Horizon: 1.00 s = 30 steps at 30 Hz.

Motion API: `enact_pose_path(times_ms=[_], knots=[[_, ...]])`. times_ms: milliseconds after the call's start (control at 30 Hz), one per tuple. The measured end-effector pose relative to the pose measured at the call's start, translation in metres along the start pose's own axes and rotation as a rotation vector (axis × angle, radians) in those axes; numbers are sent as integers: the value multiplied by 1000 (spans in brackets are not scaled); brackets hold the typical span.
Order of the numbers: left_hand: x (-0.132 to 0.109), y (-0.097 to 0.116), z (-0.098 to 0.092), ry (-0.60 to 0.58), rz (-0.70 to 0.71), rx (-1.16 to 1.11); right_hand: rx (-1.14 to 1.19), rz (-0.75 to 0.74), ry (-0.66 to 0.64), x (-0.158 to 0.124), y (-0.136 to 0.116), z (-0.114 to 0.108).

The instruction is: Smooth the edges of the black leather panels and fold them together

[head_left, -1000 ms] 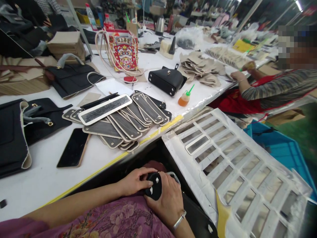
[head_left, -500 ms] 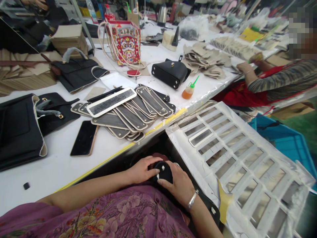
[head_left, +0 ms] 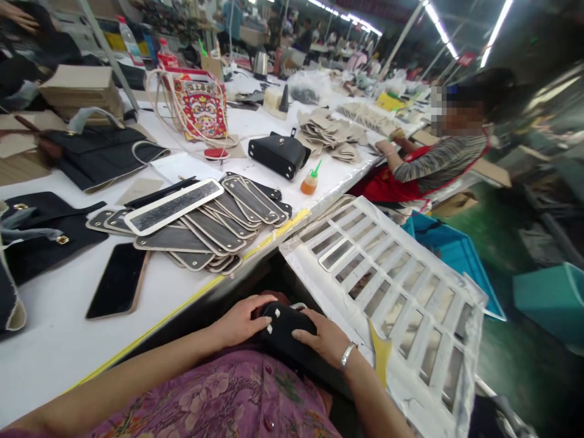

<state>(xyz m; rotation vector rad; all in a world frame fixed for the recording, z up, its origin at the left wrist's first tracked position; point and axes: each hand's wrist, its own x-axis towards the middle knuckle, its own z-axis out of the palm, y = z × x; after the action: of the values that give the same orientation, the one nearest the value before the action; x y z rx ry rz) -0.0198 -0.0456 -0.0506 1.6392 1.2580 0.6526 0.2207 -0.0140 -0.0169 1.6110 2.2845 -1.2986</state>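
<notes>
A black bag [head_left: 292, 337] with small white studs at its near end lies in my lap, below the table's edge. My left hand [head_left: 244, 319] grips its left end, thumb on top near the studs. Around its far right side is my right hand [head_left: 326, 337], thumb on the black surface and a silver bracelet at the wrist. The bag's underside is hidden. On the table ahead, a pile of grey panels with pale edges [head_left: 214, 225] lies fanned out, with a white-framed strip [head_left: 176, 207] on top.
A phone [head_left: 117, 281] lies left of the panels. Beyond are a black bag [head_left: 278, 155] and a glue bottle [head_left: 309, 181]. A white slotted rack [head_left: 387, 274] stands close on my right. A person in a red apron [head_left: 438, 158] works farther right.
The view has tilted up and swung right. The black bag now lies flatter, with more of its length showing, and my hands are farther apart on it.
</notes>
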Motion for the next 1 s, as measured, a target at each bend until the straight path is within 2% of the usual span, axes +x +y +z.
enact_pose_path(times_ms=[133, 233, 300, 400, 467, 533, 600, 800, 900, 1000], knots=[[1, 13, -13, -43, 63, 236, -169, 111, 231, -40, 33, -4], [7, 34, -6, 19, 246, 434, -9, 183, 340, -74, 61, -2], [14, 49, 16, -40, 408, 497, 162, 231, 399, -90, 76, 6], [27, 65, 64, -245, 566, 559, 321, 236, 473, -104, 89, 24], [36, 69, 90, -308, 560, 620, 396, 224, 511, -107, 93, 35], [41, 69, 103, -313, 506, 674, 502, 199, 538, -109, 94, 44], [42, 67, 100, -310, 465, 699, 607, 166, 556, -110, 94, 49], [38, 61, 70, -261, 401, 660, 723, 121, 559, -110, 99, 52], [40, 63, 73, -250, 381, 645, 674, 135, 559, -107, 104, 50], [43, 67, 79, -260, 361, 647, 535, 159, 631, -103, 104, 46]])
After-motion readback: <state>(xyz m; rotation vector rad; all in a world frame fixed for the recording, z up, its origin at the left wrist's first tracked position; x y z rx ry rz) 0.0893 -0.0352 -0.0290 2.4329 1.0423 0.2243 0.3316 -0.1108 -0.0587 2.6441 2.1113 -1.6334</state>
